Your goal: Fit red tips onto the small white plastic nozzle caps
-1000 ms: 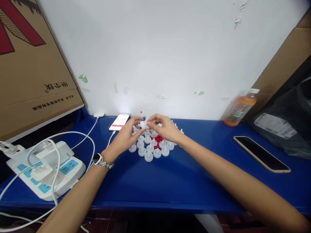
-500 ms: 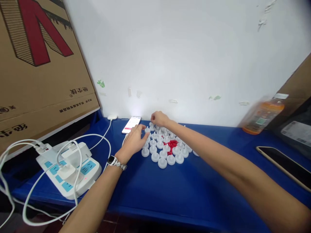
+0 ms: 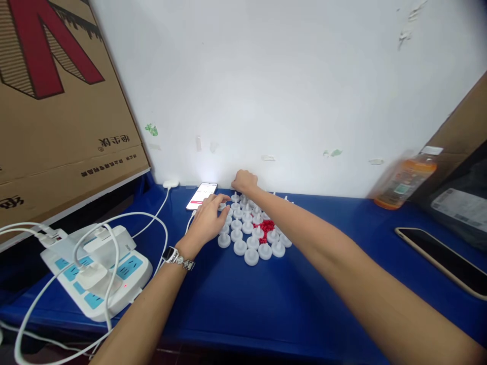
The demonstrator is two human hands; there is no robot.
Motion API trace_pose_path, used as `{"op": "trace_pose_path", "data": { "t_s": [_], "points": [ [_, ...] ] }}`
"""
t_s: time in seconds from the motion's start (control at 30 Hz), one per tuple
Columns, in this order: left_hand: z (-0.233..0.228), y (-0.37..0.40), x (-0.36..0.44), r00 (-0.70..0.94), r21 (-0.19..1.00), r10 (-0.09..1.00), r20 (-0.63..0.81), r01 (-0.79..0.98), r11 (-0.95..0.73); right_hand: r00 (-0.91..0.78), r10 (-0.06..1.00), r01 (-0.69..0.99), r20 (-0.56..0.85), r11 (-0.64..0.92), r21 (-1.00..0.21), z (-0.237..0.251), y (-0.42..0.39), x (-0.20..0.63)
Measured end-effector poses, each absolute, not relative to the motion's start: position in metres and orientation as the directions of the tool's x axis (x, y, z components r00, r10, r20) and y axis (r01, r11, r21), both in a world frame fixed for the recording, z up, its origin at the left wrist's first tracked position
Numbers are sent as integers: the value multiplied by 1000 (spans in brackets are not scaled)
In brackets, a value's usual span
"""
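Several small white round plastic pieces (image 3: pixel 251 238), each with a short stem, stand in rows on the blue table (image 3: pixel 266 299), around a little heap of red bits (image 3: pixel 266 226). My left hand (image 3: pixel 207 220), with a watch on its wrist, rests at the left edge of the rows, fingers spread over the nearest pieces. Farther back, my right hand (image 3: pixel 244 181) reaches to the far end of the rows near the wall, fingers curled down over the pieces there. What its fingertips hold is hidden.
A lit phone (image 3: pixel 201 195) on a white cable lies just left of the pieces. A white power strip (image 3: pixel 95 271) with plugs and cables sits at the left, under a leaning cardboard box (image 3: pixel 57 101). An orange bottle (image 3: pixel 403 180) and a dark phone (image 3: pixel 441 261) are at the right.
The hands, pinching one white piece together a second ago, have parted. The right hand reached back toward the wall; the left sank onto the left edge of the rows. The view shifted.
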State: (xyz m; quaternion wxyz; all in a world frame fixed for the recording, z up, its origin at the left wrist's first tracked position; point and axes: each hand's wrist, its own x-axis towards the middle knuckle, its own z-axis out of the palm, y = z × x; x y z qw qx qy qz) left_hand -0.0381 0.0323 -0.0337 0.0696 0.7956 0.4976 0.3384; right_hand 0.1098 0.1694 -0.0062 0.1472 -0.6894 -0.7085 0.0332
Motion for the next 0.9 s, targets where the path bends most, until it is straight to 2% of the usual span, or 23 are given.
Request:
{"op": "trace_pose_path", "data": {
  "t_s": [0.23, 0.4, 0.63, 0.7, 0.77, 0.9],
  "points": [
    [-29, 33, -35, 249, 462, 825, 507, 730, -504, 18, 959, 963, 282, 60, -264, -7, 167, 130],
    [-30, 32, -31, 251, 461, 813, 526, 719, -520, 37, 966, 963, 254, 33, -268, -6, 170, 129],
    [-29, 31, -33, 247, 460, 805, 540, 714, -528, 70, 973, 937, 221, 12, -350, 4, 166, 116],
    [-27, 30, -31, 218, 469, 794, 567, 707, -529, 87, 965, 907, 246, 25, -420, 7, 150, 120],
    [-26, 28, -28, 175, 486, 783, 597, 697, -527, 91, 953, 836, 291, 85, -542, 9, 124, 126],
    [-24, 19, -13, 134, 540, 779, 612, 649, -536, -70, 945, 628, 319, 290, -722, 3, 59, 145]
  ]
}}
